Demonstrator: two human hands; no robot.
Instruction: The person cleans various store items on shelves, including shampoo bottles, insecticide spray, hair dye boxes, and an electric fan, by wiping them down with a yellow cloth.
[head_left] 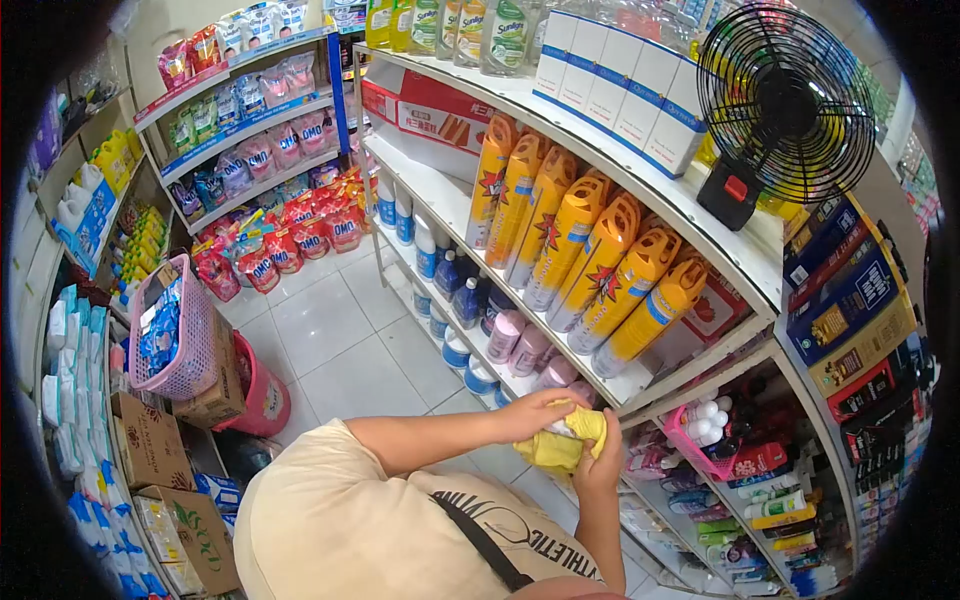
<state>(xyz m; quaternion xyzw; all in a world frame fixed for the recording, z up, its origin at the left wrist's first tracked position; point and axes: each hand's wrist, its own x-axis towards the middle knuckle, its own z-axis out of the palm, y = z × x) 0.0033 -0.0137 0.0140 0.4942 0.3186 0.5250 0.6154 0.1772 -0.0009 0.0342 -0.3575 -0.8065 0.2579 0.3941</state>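
Observation:
My left hand (543,413) and my right hand (598,466) are both closed on a crumpled yellow cloth (550,452), held in front of my body. The left fingers curl over its top, and the right hand grips its right side. A small whitish patch shows among the folds near the left fingers; I cannot tell what it is. Just beyond the hands stands a shelf (640,385) with a row of yellow-orange spray cans (590,255). Pink-capped bottles (528,350) sit on the level below, close to my left hand.
A black fan (785,100) stands on the top shelf beside white-and-blue boxes (620,90) and dish soap bottles (470,35). Red detergent packs (300,240) lie at the far corner. A pink basket (165,345) and cardboard boxes (150,440) line the left. Tiled floor (330,325) runs between.

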